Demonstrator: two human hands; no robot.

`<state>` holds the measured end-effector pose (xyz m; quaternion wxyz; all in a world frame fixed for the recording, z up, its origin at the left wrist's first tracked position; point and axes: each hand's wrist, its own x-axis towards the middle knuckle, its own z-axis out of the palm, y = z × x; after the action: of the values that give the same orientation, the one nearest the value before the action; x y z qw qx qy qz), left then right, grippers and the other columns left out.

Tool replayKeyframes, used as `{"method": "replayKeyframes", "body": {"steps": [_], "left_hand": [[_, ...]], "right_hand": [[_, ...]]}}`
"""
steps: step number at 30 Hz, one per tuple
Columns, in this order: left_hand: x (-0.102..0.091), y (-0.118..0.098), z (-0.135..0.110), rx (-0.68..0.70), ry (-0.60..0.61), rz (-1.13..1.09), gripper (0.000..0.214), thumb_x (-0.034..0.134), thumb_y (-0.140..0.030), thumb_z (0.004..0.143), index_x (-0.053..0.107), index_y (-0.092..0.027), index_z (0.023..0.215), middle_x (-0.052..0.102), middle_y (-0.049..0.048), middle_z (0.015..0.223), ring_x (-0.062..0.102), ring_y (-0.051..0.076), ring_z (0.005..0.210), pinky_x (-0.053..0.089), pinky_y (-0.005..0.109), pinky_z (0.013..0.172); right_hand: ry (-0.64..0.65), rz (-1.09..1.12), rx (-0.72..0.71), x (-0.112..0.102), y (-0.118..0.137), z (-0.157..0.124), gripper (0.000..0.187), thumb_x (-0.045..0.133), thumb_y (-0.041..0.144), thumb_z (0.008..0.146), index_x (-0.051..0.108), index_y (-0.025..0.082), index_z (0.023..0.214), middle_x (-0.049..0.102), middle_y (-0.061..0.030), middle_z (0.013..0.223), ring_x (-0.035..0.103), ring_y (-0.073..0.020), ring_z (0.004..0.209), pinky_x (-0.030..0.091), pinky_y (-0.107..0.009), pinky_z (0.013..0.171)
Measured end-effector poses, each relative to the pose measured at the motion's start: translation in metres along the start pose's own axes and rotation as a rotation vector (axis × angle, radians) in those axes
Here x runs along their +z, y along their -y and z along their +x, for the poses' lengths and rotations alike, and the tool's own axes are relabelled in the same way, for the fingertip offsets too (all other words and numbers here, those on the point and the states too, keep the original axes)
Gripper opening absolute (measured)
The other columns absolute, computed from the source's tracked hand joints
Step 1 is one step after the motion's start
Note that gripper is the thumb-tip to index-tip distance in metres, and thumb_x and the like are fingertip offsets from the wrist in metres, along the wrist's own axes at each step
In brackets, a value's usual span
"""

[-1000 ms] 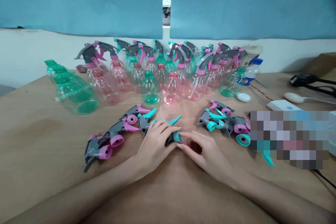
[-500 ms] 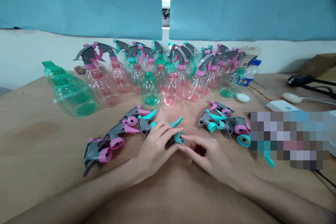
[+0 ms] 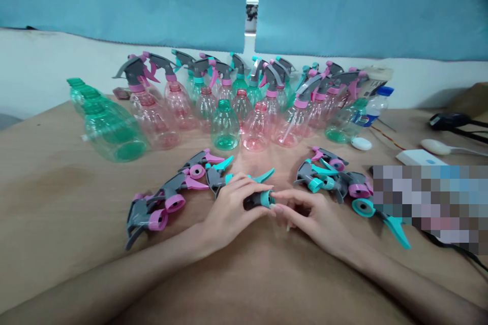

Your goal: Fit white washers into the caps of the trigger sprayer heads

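Note:
My left hand (image 3: 229, 208) lies on the wooden table (image 3: 57, 198) with its fingers wrapped over a grey spray trigger head (image 3: 258, 194) that has a teal lever and a teal screw cap. My right hand (image 3: 312, 216) is beside it, fingers curled, with the fingertips touching the teal cap end. Whether anything is inside the right fingers I cannot see. Loose trigger heads lie left (image 3: 168, 198) and right (image 3: 331, 177) of my hands.
Pink and green clear spray bottles (image 3: 224, 122) stand in a cluster at the back, several with trigger heads fitted. Green bottles (image 3: 110, 127) lie on their sides at left. A white box (image 3: 417, 156), a water bottle (image 3: 371, 109) and cables sit at right.
The camera view shifted slightly, moving everything a little right. My right fingers curled in closer against the teal cap. My left hand keeps its hold on the trigger head.

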<state>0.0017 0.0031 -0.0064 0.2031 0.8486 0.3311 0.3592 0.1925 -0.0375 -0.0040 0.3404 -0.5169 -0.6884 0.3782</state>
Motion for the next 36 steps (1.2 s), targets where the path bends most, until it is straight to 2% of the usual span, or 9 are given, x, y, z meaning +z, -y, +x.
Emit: {"method": "replayKeyframes", "body": {"steps": [7, 14, 21, 25, 36], "left_hand": [[0.0008, 0.0003, -0.0006, 0.013, -0.004, 0.034, 0.029, 0.070, -0.033, 0.078, 0.065, -0.020, 0.104, 0.065, 0.0021, 0.087, 0.054, 0.019, 0.085, 0.046, 0.033, 0.078], [0.0009, 0.0009, -0.0010, 0.021, 0.019, 0.052, 0.030, 0.069, -0.031, 0.079, 0.063, -0.021, 0.106, 0.065, 0.0026, 0.090, 0.054, 0.019, 0.089, 0.046, 0.035, 0.080], [-0.0020, 0.0009, -0.0003, 0.029, 0.001, 0.009, 0.026, 0.067, -0.024, 0.081, 0.065, -0.019, 0.107, 0.067, 0.0028, 0.088, 0.054, 0.018, 0.084, 0.047, 0.033, 0.077], [-0.0035, -0.0005, -0.0004, 0.034, -0.003, -0.031, 0.028, 0.069, -0.025, 0.080, 0.065, -0.018, 0.106, 0.067, 0.0023, 0.086, 0.054, 0.018, 0.082, 0.047, 0.032, 0.076], [-0.0031, -0.0002, 0.0000, 0.001, 0.035, -0.073, 0.032, 0.071, -0.016, 0.077, 0.064, -0.020, 0.108, 0.066, 0.0018, 0.090, 0.054, 0.018, 0.086, 0.045, 0.032, 0.080]], "right_hand": [[-0.024, -0.150, -0.096, 0.0021, 0.0008, -0.0055, 0.026, 0.051, 0.029, 0.089, 0.063, 0.017, 0.110, 0.063, 0.0021, 0.062, 0.057, -0.0121, 0.051, 0.043, -0.023, 0.052], [-0.034, -0.137, -0.168, 0.0020, -0.0032, -0.0041, 0.024, 0.053, 0.026, 0.089, 0.062, 0.015, 0.108, 0.058, 0.0044, 0.057, 0.054, -0.0099, 0.049, 0.042, -0.020, 0.050], [-0.001, -0.070, -0.119, 0.0042, -0.0006, -0.0060, 0.030, 0.053, 0.032, 0.089, 0.060, 0.017, 0.113, 0.063, 0.0029, 0.058, 0.056, -0.0114, 0.049, 0.043, -0.021, 0.049], [0.008, -0.094, -0.137, 0.0052, -0.0024, -0.0087, 0.031, 0.053, 0.034, 0.089, 0.060, 0.018, 0.114, 0.063, 0.0026, 0.059, 0.055, -0.0114, 0.048, 0.043, -0.021, 0.049], [-0.053, -0.043, -0.101, 0.0028, -0.0002, -0.0048, 0.031, 0.061, 0.040, 0.083, 0.064, 0.018, 0.106, 0.045, 0.0066, 0.054, 0.043, -0.0094, 0.048, 0.037, -0.021, 0.048]]}}
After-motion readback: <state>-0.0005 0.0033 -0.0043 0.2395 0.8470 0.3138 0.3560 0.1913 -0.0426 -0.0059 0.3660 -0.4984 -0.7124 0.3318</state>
